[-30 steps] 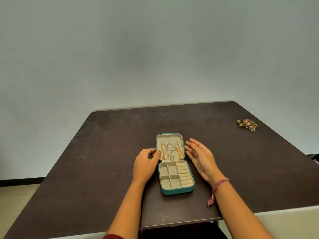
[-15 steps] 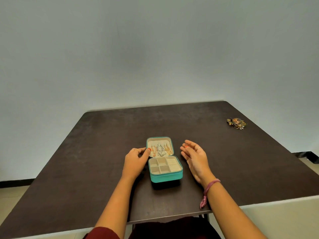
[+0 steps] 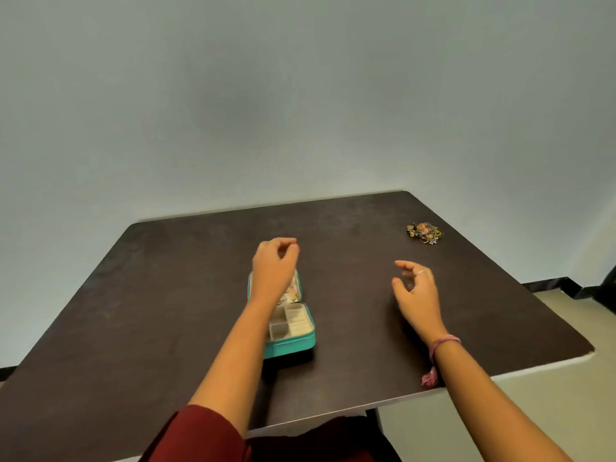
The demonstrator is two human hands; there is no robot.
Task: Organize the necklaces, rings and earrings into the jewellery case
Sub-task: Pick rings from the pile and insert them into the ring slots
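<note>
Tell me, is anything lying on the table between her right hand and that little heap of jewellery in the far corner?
No. In the head view, only bare dark table shows between the right hand and the jewellery pile.

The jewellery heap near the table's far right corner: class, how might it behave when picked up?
The jewellery heap looks like tangled small pieces, so it would probably lift limp and in clumps. Loose rings may slip out and roll. It is probably light.
</note>
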